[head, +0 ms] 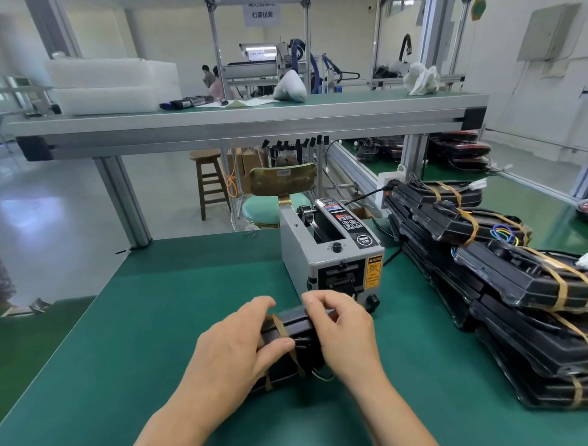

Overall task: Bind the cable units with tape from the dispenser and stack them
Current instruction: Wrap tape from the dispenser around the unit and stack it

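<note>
Head view: well along, I judge. A stack of black tape-bound cable units (510, 280) fills the right side of the green bench mat (149, 330), and one more black plastic cable unit (292, 325) lies near the centre, just in front of the grey box-shaped tape dispenser (334, 254). It already carries a tan tape strip (279, 326); finishing the binding and stacking it are left. The left hand (237, 346) grips the unit's left end, fingers over the top, thumb on the near face. The right hand (344, 332) curls its fingertips onto the right top edge, seemingly pressing tape down.
</note>
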Demonstrator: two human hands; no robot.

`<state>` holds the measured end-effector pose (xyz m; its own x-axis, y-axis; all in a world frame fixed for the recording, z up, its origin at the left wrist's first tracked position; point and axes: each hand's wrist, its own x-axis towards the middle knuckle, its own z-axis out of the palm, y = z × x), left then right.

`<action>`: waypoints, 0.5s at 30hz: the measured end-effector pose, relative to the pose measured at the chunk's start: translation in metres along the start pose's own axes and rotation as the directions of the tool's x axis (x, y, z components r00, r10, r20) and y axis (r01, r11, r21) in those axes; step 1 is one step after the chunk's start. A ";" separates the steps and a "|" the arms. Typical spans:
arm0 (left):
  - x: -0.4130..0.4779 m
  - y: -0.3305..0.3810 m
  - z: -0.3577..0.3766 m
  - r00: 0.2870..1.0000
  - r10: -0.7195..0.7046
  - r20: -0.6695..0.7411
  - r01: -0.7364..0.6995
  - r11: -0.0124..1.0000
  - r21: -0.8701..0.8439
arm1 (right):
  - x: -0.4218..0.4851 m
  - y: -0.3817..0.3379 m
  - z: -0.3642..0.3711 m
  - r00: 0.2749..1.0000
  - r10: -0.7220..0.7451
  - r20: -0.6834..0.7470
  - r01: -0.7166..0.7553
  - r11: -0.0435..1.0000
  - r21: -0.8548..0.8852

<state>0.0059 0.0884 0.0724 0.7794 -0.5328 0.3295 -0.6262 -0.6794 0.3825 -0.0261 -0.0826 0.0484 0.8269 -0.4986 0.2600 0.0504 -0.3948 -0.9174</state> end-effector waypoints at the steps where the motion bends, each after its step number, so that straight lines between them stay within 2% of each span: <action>1: -0.001 -0.001 0.000 1.000 0.001 -0.015 -0.001 1.000 -0.003 | 0.001 0.001 0.000 1.000 -0.010 -0.001 0.010 1.000 0.008; 3: -0.002 -0.005 -0.001 0.999 0.001 -0.032 -0.001 1.000 -0.012 | 0.002 0.003 -0.003 0.999 -0.010 0.038 0.008 0.997 0.072; 5: -0.003 -0.012 -0.002 0.999 -0.022 -0.030 0.021 0.999 -0.031 | -0.001 0.011 -0.009 0.989 -0.016 0.149 0.001 0.995 0.104; 9: -0.008 -0.027 0.001 0.987 -0.155 -0.033 0.144 0.963 -0.229 | -0.013 0.034 -0.014 0.903 0.038 0.427 -0.039 0.999 -0.006; 12: -0.018 -0.036 0.008 0.945 -0.324 -0.036 0.275 0.852 -0.446 | -0.015 0.043 -0.009 0.903 0.028 0.428 0.002 0.998 -0.070; 15: -0.031 -0.050 0.014 0.888 -0.450 0.096 0.423 0.715 -0.556 | -0.013 0.046 -0.004 0.922 0.040 0.386 -0.027 0.999 -0.040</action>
<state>0.0137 0.1319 0.0309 0.9758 -0.2156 0.0370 -0.1291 -0.4311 0.8930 -0.0369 -0.0972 0.0036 0.9803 -0.1773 0.0867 0.0061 -0.4118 -0.9113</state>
